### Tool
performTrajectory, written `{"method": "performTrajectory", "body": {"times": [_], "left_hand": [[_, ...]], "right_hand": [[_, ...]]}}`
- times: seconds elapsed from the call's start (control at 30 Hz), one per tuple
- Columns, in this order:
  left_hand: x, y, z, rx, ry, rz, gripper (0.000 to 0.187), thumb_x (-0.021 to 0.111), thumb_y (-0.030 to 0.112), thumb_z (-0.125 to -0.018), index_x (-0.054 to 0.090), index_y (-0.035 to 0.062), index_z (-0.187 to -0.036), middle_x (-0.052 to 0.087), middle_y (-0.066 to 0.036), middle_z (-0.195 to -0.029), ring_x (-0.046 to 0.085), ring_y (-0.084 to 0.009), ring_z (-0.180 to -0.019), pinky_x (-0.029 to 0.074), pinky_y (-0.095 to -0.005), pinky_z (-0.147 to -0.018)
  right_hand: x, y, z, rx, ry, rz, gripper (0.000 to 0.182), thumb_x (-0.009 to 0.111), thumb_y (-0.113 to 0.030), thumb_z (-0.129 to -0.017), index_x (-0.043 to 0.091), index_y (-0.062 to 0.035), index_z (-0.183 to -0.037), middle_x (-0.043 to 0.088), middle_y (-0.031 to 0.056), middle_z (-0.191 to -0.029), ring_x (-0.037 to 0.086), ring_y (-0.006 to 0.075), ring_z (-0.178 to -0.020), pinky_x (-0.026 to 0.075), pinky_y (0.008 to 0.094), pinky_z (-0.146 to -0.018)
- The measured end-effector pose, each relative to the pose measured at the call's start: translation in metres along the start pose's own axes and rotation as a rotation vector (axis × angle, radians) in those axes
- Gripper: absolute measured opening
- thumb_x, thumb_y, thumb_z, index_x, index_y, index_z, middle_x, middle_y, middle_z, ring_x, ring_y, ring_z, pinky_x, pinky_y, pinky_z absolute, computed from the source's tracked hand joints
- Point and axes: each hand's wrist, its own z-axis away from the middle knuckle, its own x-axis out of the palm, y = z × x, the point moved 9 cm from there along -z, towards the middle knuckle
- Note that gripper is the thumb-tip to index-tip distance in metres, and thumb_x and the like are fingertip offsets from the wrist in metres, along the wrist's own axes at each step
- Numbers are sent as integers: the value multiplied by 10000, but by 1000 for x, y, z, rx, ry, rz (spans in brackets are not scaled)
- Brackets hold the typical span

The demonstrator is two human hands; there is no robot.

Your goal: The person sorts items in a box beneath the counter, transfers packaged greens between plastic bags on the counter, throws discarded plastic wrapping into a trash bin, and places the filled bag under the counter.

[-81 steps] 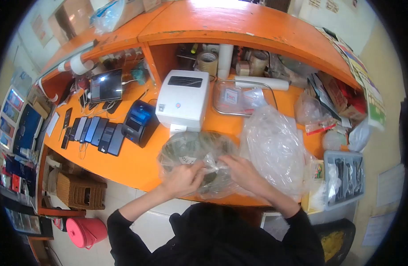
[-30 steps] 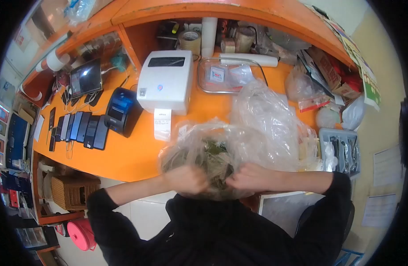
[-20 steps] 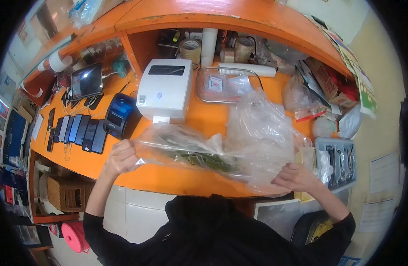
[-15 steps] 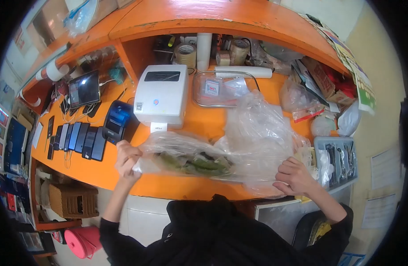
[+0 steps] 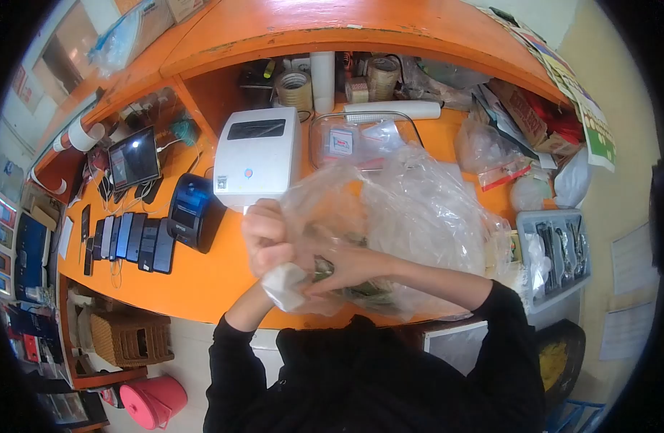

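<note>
The left hand is curled into a fist around the left edge of a clear, thin plastic bag at the near edge of the orange wooden bench. The right hand reaches left across the bag, fingers bent; whether they grip cannot be told. Dark green contents show below it. A boxy white printer stands beyond, on the far left.
</note>
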Motion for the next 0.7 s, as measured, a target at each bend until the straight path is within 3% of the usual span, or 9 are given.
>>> {"method": "performTrajectory", "body": {"times": [0.03,0.07,0.2,0.23,0.3,0.33,0.43,0.57,0.7], "left_hand": [[7,-4,-5,-3,-48,8,277,638,216,-729,367,157,-722,275,-9,-787,273,-164,-665,268,-296,-588],[14,-10,-2,107,-117,149,274,643,163,-715,371,153,-742,285,-23,-802,283,-175,-680,278,-297,-600],[41,-31,2,-116,119,-20,235,610,75,-686,399,137,-770,312,-54,-814,321,-199,-717,295,-305,-612],[41,-30,2,-85,75,-21,238,612,66,-675,401,127,-765,313,-52,-814,324,-201,-716,297,-305,-609],[28,-29,2,-23,-23,-25,245,617,49,-651,403,106,-755,315,-49,-814,330,-203,-714,300,-305,-602],[15,-33,7,-27,39,-82,218,665,189,-622,473,112,-692,357,-19,-722,356,-195,-635,312,-323,-568],[-10,-32,14,33,-18,-143,228,652,233,-606,475,89,-611,369,-19,-669,356,-193,-606,291,-313,-547],[-38,-41,52,-26,-53,-180,234,635,241,-573,478,68,-559,375,-25,-622,365,-196,-582,284,-311,-529],[-52,-43,65,-32,-66,-222,233,636,236,-576,487,57,-562,384,-35,-618,375,-204,-585,286,-308,-533]], "right_hand": [[-5,-3,1,-40,14,68,531,654,-275,-720,468,-51,-1163,443,160,-1163,432,299,-1109,338,386,-941],[10,17,1,28,-56,4,493,647,-250,-716,484,-49,-1136,473,156,-1117,460,297,-1069,358,386,-918],[36,54,14,337,-245,26,374,613,-158,-698,536,-41,-1044,558,144,-969,545,294,-930,423,381,-825],[28,51,16,411,-278,105,353,603,-138,-692,546,-39,-1026,570,142,-940,560,295,-900,437,378,-803],[16,50,14,363,-220,67,514,590,-120,-671,465,-60,-1166,565,184,-1004,547,343,-934,438,417,-813],[9,49,15,339,-191,48,598,583,-111,-661,425,-70,-1236,562,205,-1035,541,367,-950,439,436,-818],[-28,49,25,387,-44,-161,389,581,-94,-681,535,-25,-1061,588,163,-938,565,305,-883,443,353,-772],[-75,30,38,347,48,-365,409,596,-73,-698,517,11,-1091,596,137,-967,550,199,-912,426,316,-811],[-123,-9,48,353,118,-378,460,639,-78,-701,496,26,-1126,580,114,-1021,518,172,-965,400,289,-867]]}}
